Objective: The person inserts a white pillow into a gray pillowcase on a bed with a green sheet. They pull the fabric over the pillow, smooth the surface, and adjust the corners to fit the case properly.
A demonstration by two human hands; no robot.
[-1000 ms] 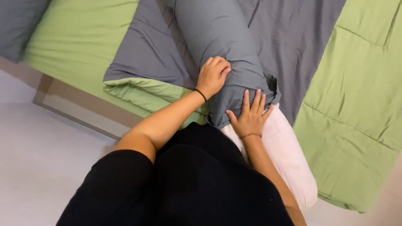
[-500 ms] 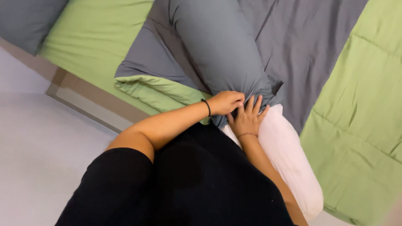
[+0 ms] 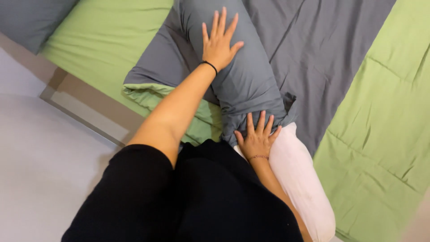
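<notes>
Since 0.5 s ago, the left hand (image 3: 219,42) has left the open end of the grey pillowcase (image 3: 237,76) and slid up along it. It now lies flat on the upper part of the covered pillow, with all 5 fingers spread and nothing gripped. This suggests the cover is being smoothed and pulled along the pillow, not gathered at its mouth.

The right hand (image 3: 256,140) is at the lower edge of the pillowcase, fingers open and pressing down where the grey fabric ends; whether it pinches the cloth I cannot tell.

The pillow lies on the bed, across a grey sheet (image 3: 322,49) and a green quilt (image 3: 380,134). Most of it is inside the grey case, which looks tight and slightly wrinkled. 1 white end of the pillow (image 3: 300,179) is uncovered, near the person's body.
</notes>
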